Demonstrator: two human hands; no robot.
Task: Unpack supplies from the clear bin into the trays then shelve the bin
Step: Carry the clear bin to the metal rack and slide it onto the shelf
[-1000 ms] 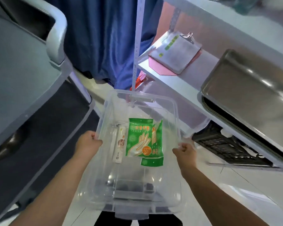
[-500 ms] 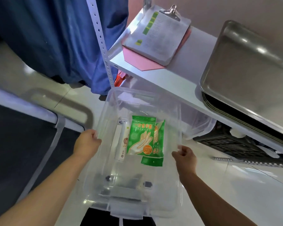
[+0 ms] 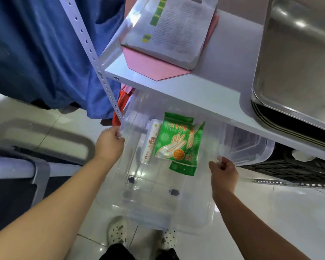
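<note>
I hold the clear bin point(image 3: 158, 209) by its two long rims, above the floor and partly under the white shelf point(image 3: 204, 96). My left hand point(image 3: 109, 143) grips the left rim and my right hand point(image 3: 223, 173) grips the right rim. Inside the bin lie two green glove packets point(image 3: 176, 143), one over the other, and a white tube point(image 3: 150, 145) to their left. A stack of steel trays point(image 3: 296, 59) sits on the shelf at the right. The bin's far end is hidden beneath the shelf edge.
A clipboard point(image 3: 173, 29) on a pink folder point(image 3: 150, 66) lies on the shelf at the left. A perforated shelf post point(image 3: 94, 59) stands by my left hand, with blue cloth point(image 3: 45, 49) behind. A second clear bin point(image 3: 248, 145) and a black crate point(image 3: 293, 166) sit under the shelf.
The bin has moved forward and its far end has gone under the shelf. My view has tilted down, so my feet now show. Both hands keep their hold.
</note>
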